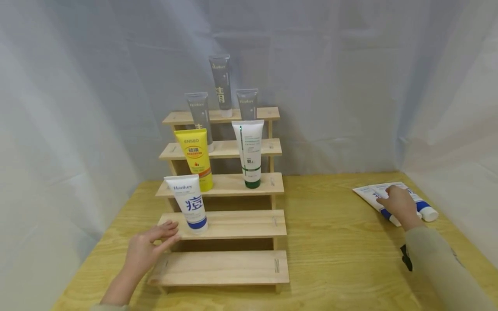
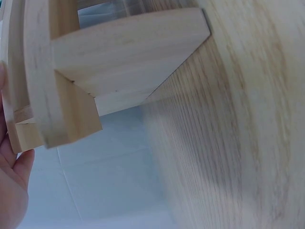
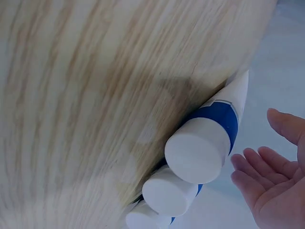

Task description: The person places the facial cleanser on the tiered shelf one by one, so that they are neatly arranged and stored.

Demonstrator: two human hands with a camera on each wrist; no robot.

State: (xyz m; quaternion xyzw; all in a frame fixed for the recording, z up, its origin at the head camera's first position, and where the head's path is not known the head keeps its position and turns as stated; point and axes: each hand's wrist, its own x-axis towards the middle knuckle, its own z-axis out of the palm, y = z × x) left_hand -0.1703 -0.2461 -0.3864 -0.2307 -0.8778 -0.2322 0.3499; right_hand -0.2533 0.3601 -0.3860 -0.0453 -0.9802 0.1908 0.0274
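Note:
At the left end of a tiered wooden rack (image 1: pixel 227 224), my left hand (image 1: pixel 145 248) rests its fairly straight fingers against the second step from the bottom. Just beside those fingers, a white tube with a blue band (image 1: pixel 188 205) stands on its cap. In the left wrist view, fingers (image 2: pixel 7 152) lie along the rack's edge. Over on the right, my right hand (image 1: pixel 400 205) hovers with spread fingers above three white tubes with blue bands (image 1: pixel 428 211) lying side by side. The right wrist view shows their white caps (image 3: pixel 195 150) and the hand apart from them.
A yellow tube (image 1: pixel 194 155) and a white tube with a green cap (image 1: pixel 250 151) share the middle step. Grey tubes (image 1: pixel 221 82) stand on the upper steps. The rack sits on a wood-grain table (image 1: pixel 327 259), with pale sheeting (image 1: pixel 330 86) behind and at both sides.

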